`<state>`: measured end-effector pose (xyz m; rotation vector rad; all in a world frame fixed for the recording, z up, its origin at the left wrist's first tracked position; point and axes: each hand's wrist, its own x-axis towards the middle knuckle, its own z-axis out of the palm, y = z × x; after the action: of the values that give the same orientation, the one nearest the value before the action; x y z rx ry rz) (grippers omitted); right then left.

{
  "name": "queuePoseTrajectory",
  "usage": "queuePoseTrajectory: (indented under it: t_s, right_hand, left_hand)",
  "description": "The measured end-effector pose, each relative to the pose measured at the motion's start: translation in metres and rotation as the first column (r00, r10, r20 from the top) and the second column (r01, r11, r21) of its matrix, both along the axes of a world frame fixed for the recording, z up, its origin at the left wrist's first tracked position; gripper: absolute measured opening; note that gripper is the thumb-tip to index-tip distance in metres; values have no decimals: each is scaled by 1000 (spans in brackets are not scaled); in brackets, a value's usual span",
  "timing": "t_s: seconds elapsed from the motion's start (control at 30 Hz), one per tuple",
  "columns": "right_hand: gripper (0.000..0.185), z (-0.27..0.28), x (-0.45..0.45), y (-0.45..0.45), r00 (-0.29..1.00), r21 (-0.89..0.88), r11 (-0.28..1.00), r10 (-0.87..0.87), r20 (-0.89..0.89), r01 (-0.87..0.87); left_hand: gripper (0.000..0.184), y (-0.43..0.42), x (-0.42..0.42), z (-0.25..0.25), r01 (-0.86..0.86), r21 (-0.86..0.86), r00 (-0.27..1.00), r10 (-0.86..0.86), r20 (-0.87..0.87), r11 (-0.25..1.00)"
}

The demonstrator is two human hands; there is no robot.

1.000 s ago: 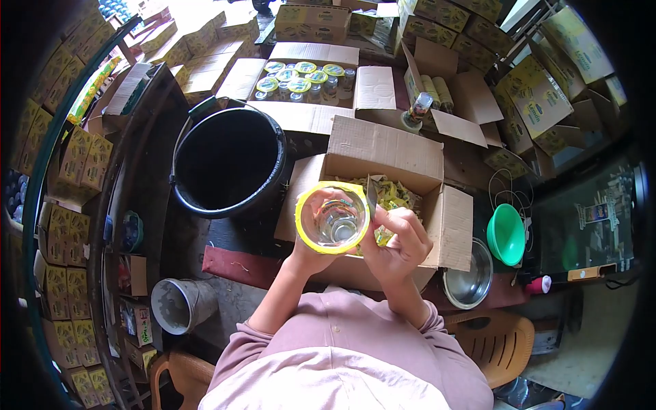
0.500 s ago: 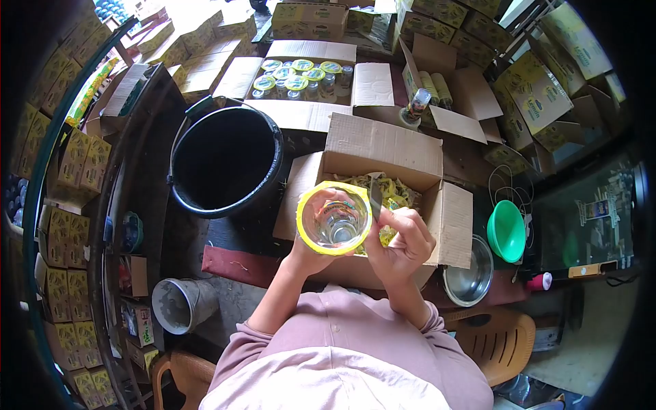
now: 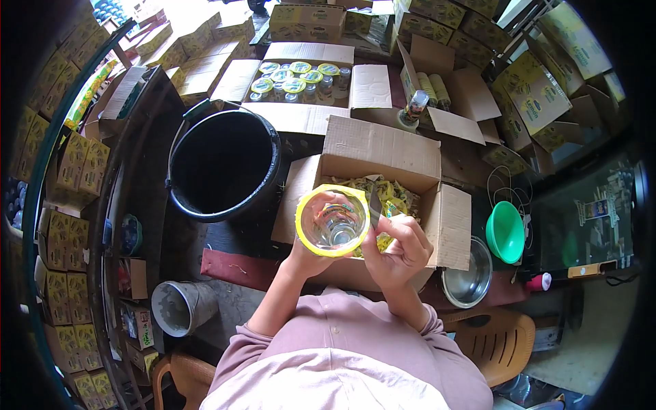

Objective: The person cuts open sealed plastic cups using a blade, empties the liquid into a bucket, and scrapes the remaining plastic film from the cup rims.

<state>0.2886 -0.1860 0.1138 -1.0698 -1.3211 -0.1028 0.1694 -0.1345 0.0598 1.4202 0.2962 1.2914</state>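
A clear cup (image 3: 333, 220) with a yellow rim is tilted so that its inside faces the camera. My left hand (image 3: 309, 256) is wrapped round it from behind and below. My right hand (image 3: 398, 253) is closed at the cup's right edge, its thumb and fingers pinching a thin dark blade (image 3: 375, 206) that stands up beside the rim. Behind both hands is an open cardboard box (image 3: 383, 147) holding yellow wrappers (image 3: 393, 197), partly hidden by the cup and my right hand.
A black bucket (image 3: 222, 164) stands to the left, a grey bucket (image 3: 183, 307) below it. Behind is an open carton (image 3: 307, 117) of yellow-topped cups. A green bowl (image 3: 506, 232) and a metal bowl (image 3: 468, 273) lie right. Stacked cartons and chairs surround the work area.
The view has shifted slightly. Both hands keep their hold, and the cup stays almost in place, with only slight movement of my right hand along its right edge.
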Motion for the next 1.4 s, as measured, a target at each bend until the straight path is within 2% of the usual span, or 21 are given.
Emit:
queuePoseTrajectory:
  t_s: [0.43,0.63,0.7,0.8,0.9,1.0,1.13,1.4]
  right_hand:
    - [21,-3,5,2,999,-7,999,-37,25,37]
    - [20,-3,15,3,998,-72,996,53,17,-51]
    - [20,-3,17,3,998,-86,995,53,30,-50]
    - [20,-3,17,2,998,-113,993,41,38,-37]
    - [18,0,15,0,1000,-138,990,15,21,-12]
    - [17,-1,10,0,999,-152,988,-14,-34,9]
    - [16,-1,6,-8,999,-159,987,-38,-22,34]
    - [17,-3,0,-10,995,-90,992,-88,41,91]
  left_hand:
    - [75,1,-4,-3,27,25,995,-25,-100,999]
    - [76,4,-9,-4,96,18,986,-93,-141,995]
    - [76,7,-10,-7,113,8,987,-112,-118,994]
    - [78,10,-11,-13,113,27,976,-106,-189,993]
    - [78,9,-10,-11,149,-73,972,-160,-173,986]
    - [80,5,2,-4,198,-177,977,-181,110,964]
    - [80,6,0,-3,178,-219,984,-170,55,959]
    - [79,6,-1,-2,199,-231,980,-189,68,952]
